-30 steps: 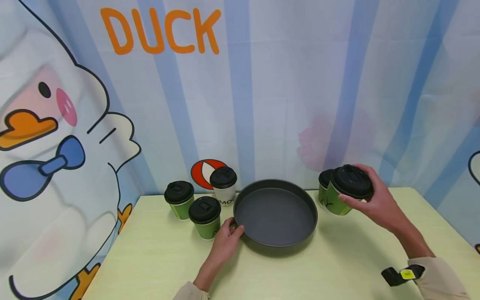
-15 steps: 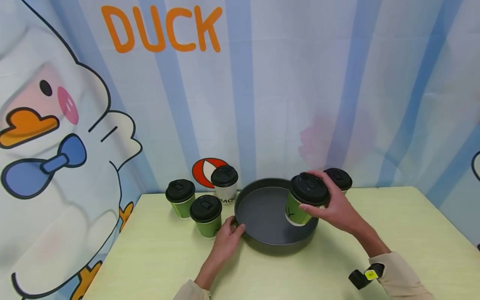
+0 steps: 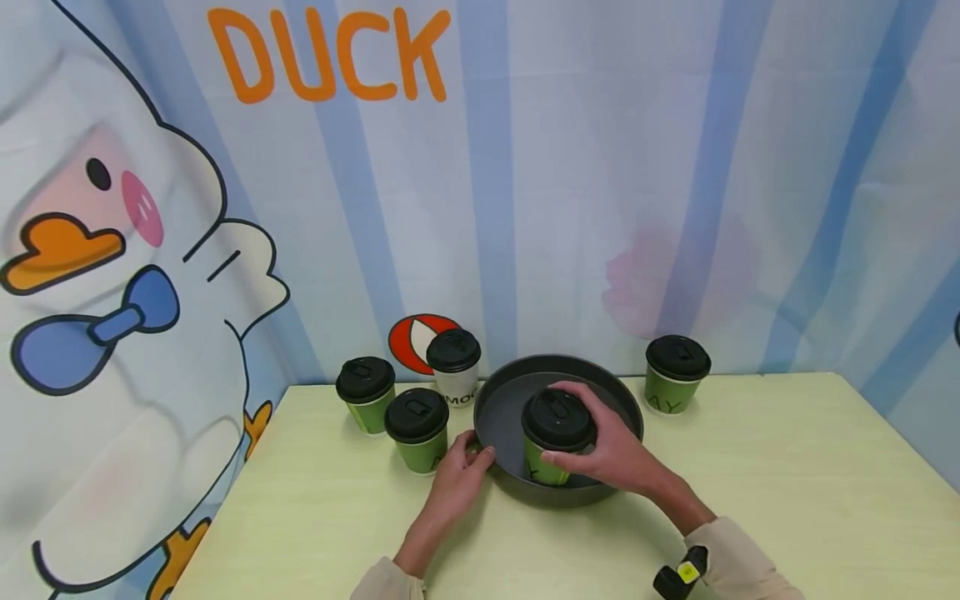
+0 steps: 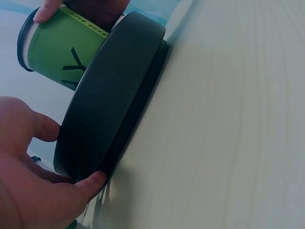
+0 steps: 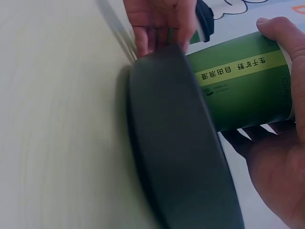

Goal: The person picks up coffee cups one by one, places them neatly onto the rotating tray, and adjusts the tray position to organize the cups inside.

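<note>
A dark grey round pan (image 3: 495,400) stands on the table. My left hand (image 3: 456,477) grips its left side, with the thumb at the rim; in the left wrist view the fingers (image 4: 90,185) touch the pan's outer wall. My right hand (image 3: 611,446) holds a green paper coffee cup (image 3: 546,467) with a black lid, upright, over the front part of the pan. The right wrist view shows the cup (image 5: 238,81) with thumb and fingers round it near the lid. Whether its base touches the pan floor is hidden by the pan's wall.
Left of the pan stand two green lidded cups (image 3: 417,429) (image 3: 367,400) and a white one (image 3: 455,367). Another green cup (image 3: 677,375) is at the back right. A printed curtain (image 3: 570,167) hangs behind the pale table (image 3: 787,467).
My right hand has carried the green coffee cup leftward and down, from beside the back-right cup to over the pan. The left hand keeps its grip on the pan.
</note>
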